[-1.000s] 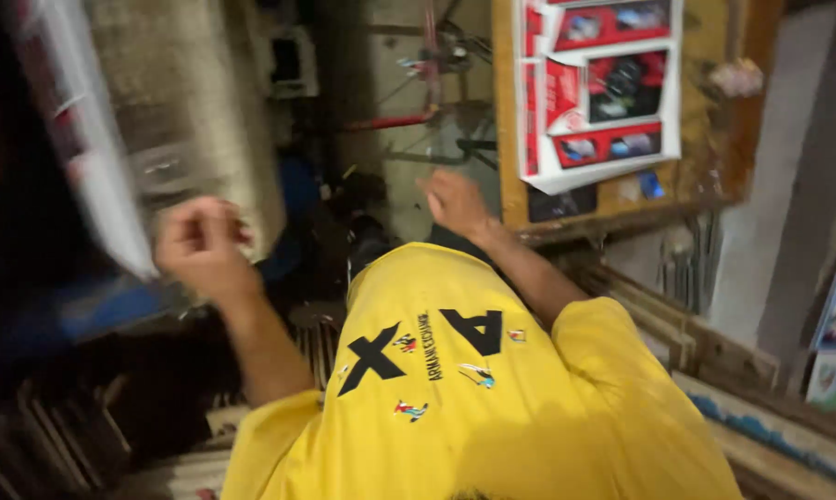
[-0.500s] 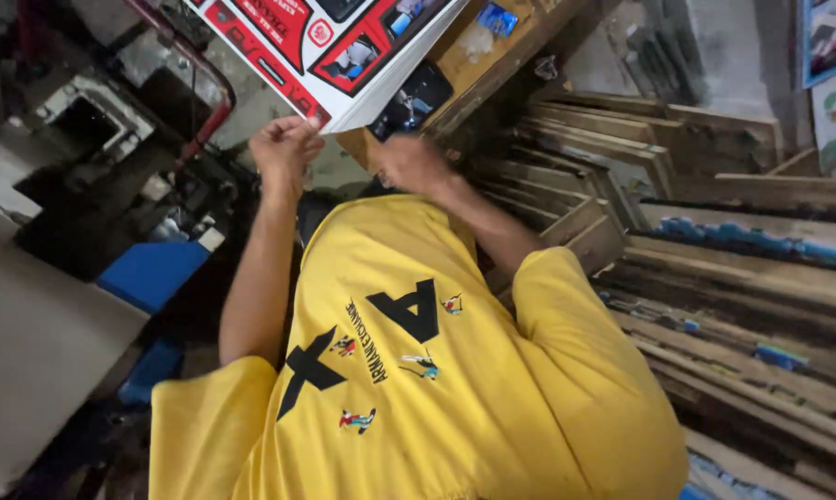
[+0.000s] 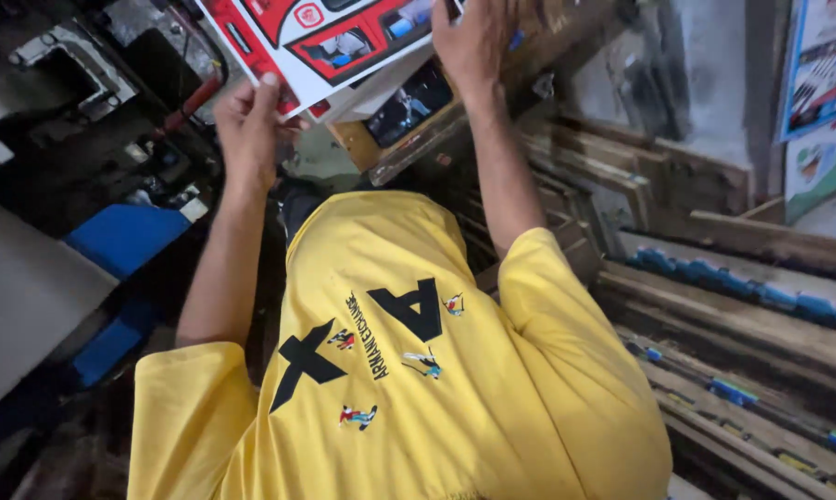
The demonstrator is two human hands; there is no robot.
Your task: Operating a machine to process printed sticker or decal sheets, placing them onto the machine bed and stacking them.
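Head view: my left hand [image 3: 251,125] and right hand [image 3: 473,42] had raised the printed sheet [image 3: 330,37] to upper frame, each grip pinching an edge.

printed sheet [image 3: 330,42] atop wooden board [image 3: 408,139], stacked frames [image 3: 714,306] at right

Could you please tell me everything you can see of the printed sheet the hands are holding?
The printed sheet is a flat white card with red and black panels and small pictures, cut off by the frame's top edge. It tilts down to the left above stacked sheets. The left hand pinches its lower corner; the right hand lies on its right side.
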